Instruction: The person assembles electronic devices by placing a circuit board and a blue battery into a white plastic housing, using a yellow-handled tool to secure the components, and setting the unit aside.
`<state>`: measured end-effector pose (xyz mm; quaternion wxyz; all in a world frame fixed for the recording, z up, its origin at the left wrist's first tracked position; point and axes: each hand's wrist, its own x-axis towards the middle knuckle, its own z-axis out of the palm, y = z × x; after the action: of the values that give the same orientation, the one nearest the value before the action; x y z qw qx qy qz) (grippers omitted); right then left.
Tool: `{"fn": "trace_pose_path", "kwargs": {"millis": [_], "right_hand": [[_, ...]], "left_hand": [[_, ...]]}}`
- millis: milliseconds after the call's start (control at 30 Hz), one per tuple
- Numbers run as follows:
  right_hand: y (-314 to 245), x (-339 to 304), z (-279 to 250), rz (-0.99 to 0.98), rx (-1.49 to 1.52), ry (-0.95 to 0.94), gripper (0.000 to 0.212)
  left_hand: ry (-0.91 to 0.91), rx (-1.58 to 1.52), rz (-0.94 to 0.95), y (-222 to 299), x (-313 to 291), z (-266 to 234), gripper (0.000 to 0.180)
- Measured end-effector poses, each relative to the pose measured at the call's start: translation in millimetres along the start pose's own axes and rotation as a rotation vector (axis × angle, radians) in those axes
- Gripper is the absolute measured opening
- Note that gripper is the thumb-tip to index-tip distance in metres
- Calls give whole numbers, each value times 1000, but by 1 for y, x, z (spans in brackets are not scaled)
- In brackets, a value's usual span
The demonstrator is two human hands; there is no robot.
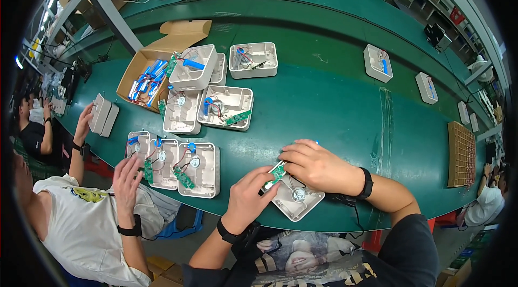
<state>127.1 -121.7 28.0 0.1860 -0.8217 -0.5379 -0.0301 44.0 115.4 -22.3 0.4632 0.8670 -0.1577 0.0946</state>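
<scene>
Fingers of the left hand grip a circuit board over a white housing; the right hand curls, its grasp unclear; apparently board positioning; next likely needs wires untrapped.

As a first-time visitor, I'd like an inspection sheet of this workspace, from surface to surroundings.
Surface: green table, clear tape strip at right.
Job's things: green circuit board above a white housing with a round silvery part.
Clutter: other housings leftward, some stacked; cardboard box of blue cylinders.
Hands: left hand pinches the board; right hand curls over its far end, fingertips partly hidden.
Cables: dark cable near the right hand; thin wires in several housings.
Surroundings: co-worker at left; metal frames behind.
</scene>
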Motion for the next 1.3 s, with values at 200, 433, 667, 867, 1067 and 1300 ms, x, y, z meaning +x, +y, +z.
{"fn": "trace_pose_path", "kwargs": {"millis": [200,433,667,867,1067,1300], "right_hand": [[-5,-1,2,24,-53,-37,25],[-2,-3,14,85,81,74,14],[-2,4,3,112,-3,-139,16],[0,2,8,136,22,-119,16],[-2,5,10,182,-18,-162,19],[26,-1,-8,180,143,45,19]], "left_hand": [[13,132,31,9,0,-2,22],[22,272,59,15,-2,-1,16],[-14,312,43,17,-1,-2,13],[-69,272,40,20,4,-8,12],[-45,266,58,14,1,-5,13],[-35,244,80,13,5,-7,11]]}}
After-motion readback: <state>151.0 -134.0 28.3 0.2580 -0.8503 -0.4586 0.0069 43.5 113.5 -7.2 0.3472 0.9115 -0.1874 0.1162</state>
